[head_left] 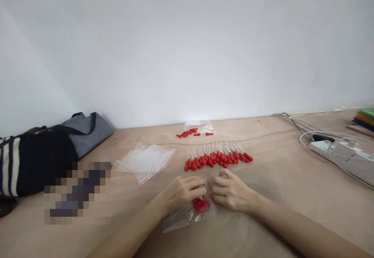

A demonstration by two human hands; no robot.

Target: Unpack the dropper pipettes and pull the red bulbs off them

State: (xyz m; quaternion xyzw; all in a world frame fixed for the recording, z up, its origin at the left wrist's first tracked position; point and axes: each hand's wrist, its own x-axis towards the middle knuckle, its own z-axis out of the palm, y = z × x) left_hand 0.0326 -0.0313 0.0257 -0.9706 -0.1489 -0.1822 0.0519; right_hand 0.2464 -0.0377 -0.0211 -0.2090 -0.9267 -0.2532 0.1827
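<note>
Left hand [187, 192]: ours, fingers curled over the clear bag [182, 221]
Right hand [230, 192]: ours, pinching its edge
Red-tipped droppers [219, 157]: beyond our hands

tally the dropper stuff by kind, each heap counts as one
Dropper groups: 2 (laid-out row, bagged batch)
Loose red bulb groups: 1 (loose red bulbs)
Empty zip bag piles: 1 (empty zip bags)
Clear bags by the wall: 1 (back clear bag)
Total: 5
Single pieces overlap too much to count.
</note>
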